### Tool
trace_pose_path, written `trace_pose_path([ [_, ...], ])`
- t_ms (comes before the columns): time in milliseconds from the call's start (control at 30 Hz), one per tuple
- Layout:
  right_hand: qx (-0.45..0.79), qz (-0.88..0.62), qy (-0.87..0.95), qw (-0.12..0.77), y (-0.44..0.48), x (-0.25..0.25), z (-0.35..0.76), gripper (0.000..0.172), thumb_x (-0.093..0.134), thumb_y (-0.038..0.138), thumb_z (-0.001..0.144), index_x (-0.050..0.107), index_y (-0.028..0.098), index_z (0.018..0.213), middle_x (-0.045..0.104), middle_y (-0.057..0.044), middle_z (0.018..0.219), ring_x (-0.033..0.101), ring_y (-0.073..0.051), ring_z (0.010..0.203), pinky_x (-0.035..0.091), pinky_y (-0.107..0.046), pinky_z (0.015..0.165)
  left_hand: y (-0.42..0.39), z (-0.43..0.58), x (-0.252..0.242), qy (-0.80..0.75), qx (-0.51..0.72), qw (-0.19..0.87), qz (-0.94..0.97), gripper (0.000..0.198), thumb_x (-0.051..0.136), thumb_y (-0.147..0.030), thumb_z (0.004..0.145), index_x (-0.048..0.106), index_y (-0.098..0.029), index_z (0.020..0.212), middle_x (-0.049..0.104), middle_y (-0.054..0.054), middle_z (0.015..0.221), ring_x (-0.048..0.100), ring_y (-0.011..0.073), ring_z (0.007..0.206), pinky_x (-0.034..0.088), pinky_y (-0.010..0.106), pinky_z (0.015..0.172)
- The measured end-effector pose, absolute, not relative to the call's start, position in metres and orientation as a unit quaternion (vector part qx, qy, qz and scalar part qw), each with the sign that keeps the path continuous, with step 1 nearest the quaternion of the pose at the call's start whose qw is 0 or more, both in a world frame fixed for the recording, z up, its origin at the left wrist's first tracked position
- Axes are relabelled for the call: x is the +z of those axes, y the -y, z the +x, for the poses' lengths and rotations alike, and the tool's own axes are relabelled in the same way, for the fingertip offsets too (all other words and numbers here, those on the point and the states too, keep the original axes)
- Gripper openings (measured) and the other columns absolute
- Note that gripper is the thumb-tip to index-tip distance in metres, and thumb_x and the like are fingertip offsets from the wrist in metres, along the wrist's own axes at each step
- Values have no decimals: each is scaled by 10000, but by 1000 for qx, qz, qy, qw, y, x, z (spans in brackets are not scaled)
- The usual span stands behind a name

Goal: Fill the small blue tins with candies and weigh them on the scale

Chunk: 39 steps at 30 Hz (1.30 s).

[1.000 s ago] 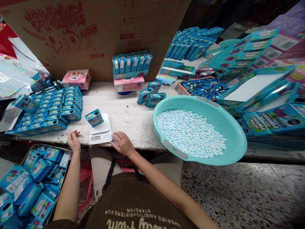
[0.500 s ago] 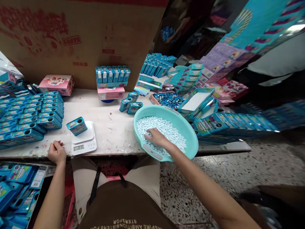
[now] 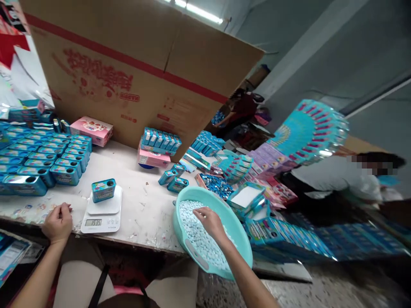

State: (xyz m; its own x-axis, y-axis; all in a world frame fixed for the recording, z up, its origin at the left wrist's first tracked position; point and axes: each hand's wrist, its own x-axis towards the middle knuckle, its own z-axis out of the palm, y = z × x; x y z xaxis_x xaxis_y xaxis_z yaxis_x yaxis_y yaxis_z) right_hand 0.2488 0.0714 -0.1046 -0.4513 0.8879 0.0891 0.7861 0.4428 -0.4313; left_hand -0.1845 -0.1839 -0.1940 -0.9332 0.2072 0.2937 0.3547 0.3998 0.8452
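Observation:
A digital kitchen scale point(image 3: 104, 208) reads 153.5, with one blue tin point(image 3: 103, 193) standing on its plate, a dark round hole in the tin's top. My left hand point(image 3: 58, 223) rests on the table edge left of the scale, its fingers curled in, and nothing shows in them. Over a turquoise basin point(image 3: 234, 220) full of small pale-blue candies point(image 3: 195, 231), my right hand point(image 3: 209, 221) has thumb and fingertips pinched together. Whether a candy sits between those fingertips is too small to tell. Three blue tins point(image 3: 175, 177) stand behind the basin.
Rows of blue tins point(image 3: 48, 158) fill the left of the table. A pink box point(image 3: 93, 130) and a tray of tins point(image 3: 161, 141) stand before a tall cardboard sheet point(image 3: 135, 60). Display boxes point(image 3: 285, 239) line the right side. A person in a light top point(image 3: 337, 179) is farther right.
The view has tilted upward and turned. My right hand has lifted from the candies, its fingers drawn into a pinch. My left hand stays at the table edge; the scale reading is unchanged.

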Motion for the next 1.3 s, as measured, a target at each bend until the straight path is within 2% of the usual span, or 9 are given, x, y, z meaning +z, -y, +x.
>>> trace_pose_path([
  [200, 192, -312, 860, 355, -53, -49, 129, 273, 535, 403, 875, 739, 223, 904, 674, -66, 869, 627, -194, 822, 501, -326, 744, 188, -185, -206, 840, -482, 147, -201, 309, 443, -411, 853, 646, -221, 718, 644, 40, 642, 585, 213, 677, 394, 308, 660],
  [500, 263, -132, 894, 339, -19, -77, -43, 244, 523, 332, 895, 743, 226, 904, 669, -68, 945, 603, -189, 898, 478, -352, 848, 192, -186, -221, 837, -467, 184, -217, 303, 460, -381, 849, 635, -213, 667, 650, 61, 660, 577, 206, 686, 357, 281, 642],
  [700, 280, -135, 911, 271, -31, -95, -31, 353, 402, 349, 938, 704, 202, 1046, 625, -99, 1173, 566, -207, 1081, 444, -371, 950, 193, -183, -222, 829, -479, 164, -238, 267, 479, -344, 856, 634, -207, 686, 664, 64, 699, 575, 201, 708, 362, 283, 684],
  [867, 208, -220, 906, 297, -57, -67, 42, 368, 377, 375, 931, 682, 188, 1020, 649, -101, 1088, 569, -212, 1053, 420, -378, 955, 192, -180, -220, 837, -468, 156, -235, 276, 474, -342, 870, 633, -197, 698, 658, 66, 687, 576, 197, 706, 369, 289, 686],
  [967, 57, -388, 891, 229, -77, -56, 113, 352, 418, 385, 887, 666, 164, 772, 656, -116, 837, 587, -228, 852, 431, -360, 812, 192, -178, -217, 849, -446, 150, -240, 301, 448, -346, 889, 627, -194, 701, 664, 64, 691, 584, 194, 715, 380, 289, 686],
  [1067, -2, -574, 819, -2, -86, -68, 187, 337, 411, 333, 862, 606, 183, 632, 637, -119, 715, 576, -218, 676, 379, -316, 620, 191, -177, -215, 857, -427, 155, -244, 322, 429, -351, 902, 622, -194, 698, 665, 62, 688, 585, 192, 712, 384, 290, 685],
  [1133, 40, -582, 799, -145, -81, -89, 225, 304, 433, 288, 831, 584, 182, 590, 635, -120, 685, 572, -210, 632, 348, -299, 574, 190, -177, -214, 858, -422, 160, -247, 328, 421, -353, 908, 623, -194, 703, 665, 61, 687, 584, 190, 711, 386, 291, 685],
  [1200, 103, -541, 818, -163, -69, -115, 249, 242, 452, 289, 805, 599, 182, 645, 652, -106, 739, 588, -199, 663, 369, -280, 588, 190, -178, -214, 858, -419, 162, -249, 333, 416, -355, 911, 624, -193, 707, 664, 61, 687, 582, 189, 709, 387, 291, 684],
  [1300, 150, -509, 845, -72, -52, -147, 263, 234, 466, 367, 768, 604, 182, 734, 658, -91, 794, 597, -202, 712, 412, -278, 629, 189, -179, -214, 859, -415, 168, -249, 331, 419, -356, 909, 631, -191, 715, 663, 64, 686, 582, 191, 712, 389, 292, 685],
])
